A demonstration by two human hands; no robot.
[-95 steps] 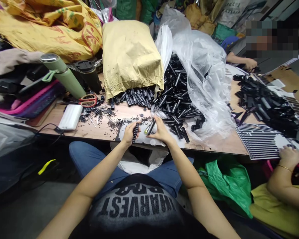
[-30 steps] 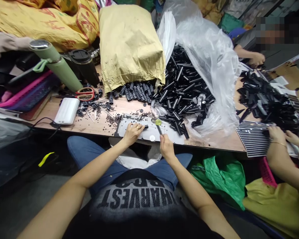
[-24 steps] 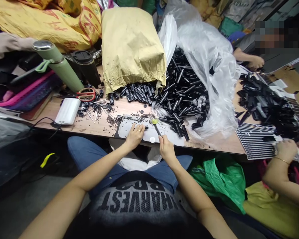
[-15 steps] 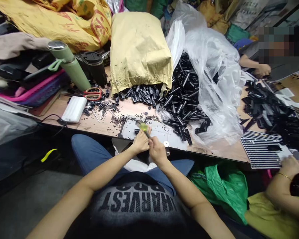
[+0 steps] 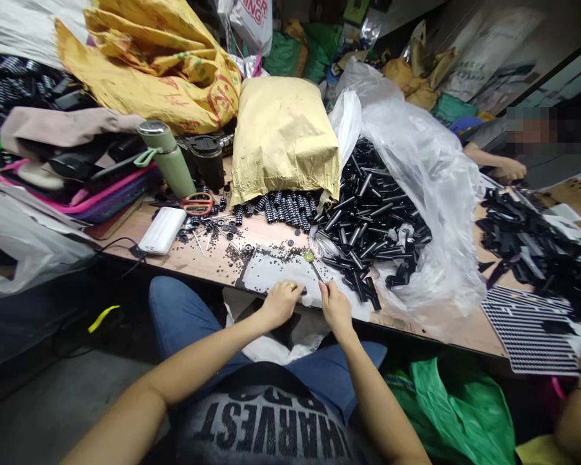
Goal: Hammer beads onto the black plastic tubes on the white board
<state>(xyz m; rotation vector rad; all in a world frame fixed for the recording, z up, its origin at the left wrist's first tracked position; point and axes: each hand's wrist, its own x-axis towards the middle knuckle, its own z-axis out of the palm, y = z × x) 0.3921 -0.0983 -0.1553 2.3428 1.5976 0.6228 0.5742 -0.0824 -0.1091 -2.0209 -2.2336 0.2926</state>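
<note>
Holding a thin yellow-handled tool (image 5: 314, 266) clamped in our right hand (image 5: 336, 307), we steady a small black part, mostly hidden, under closed left hand (image 5: 281, 301) fingers on the white sheet (image 5: 271, 271); next, precise tip alignment.

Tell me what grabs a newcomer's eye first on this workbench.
The heap of glossy black plastic tubes spilling from a clear plastic bag at centre-right, beside a bulging tan paper sack with studded black rollers at its mouth. At the near edge, the right hand holds a slim tool with a yellow-green tip, and the left hand rests on a white sheet.
</note>
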